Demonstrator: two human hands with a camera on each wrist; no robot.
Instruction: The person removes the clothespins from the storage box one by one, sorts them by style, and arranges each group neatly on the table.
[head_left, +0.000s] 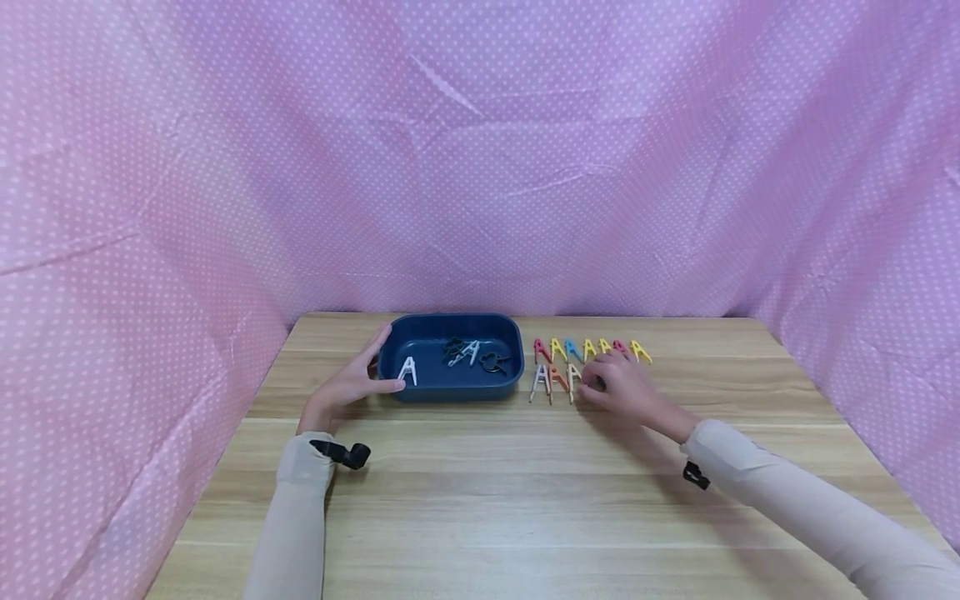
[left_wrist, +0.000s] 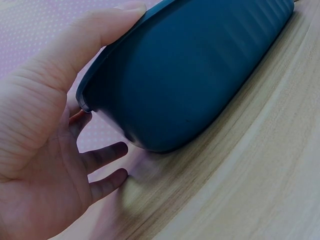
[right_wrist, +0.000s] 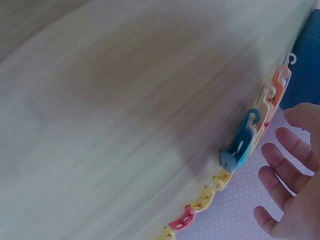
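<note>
My left hand holds the left end of a dark blue plastic bin, thumb on its near rim and other fingers at the end wall. A white clothespin leans inside the bin. Farther in are a pale clothespin and dark clips. Right of the bin, my right hand hovers beside the front row of clothespins, its fingers loosely bent and apart. Closest to it is a dark blue clothespin, mostly hidden in the head view. Grey-white, orange and cream clothespins stand beside that one.
Behind the front row runs a back row of clothespins, with red, light blue, pink and several yellow ones. Everything rests on a wooden table. A pink dotted curtain hangs around its back and sides.
</note>
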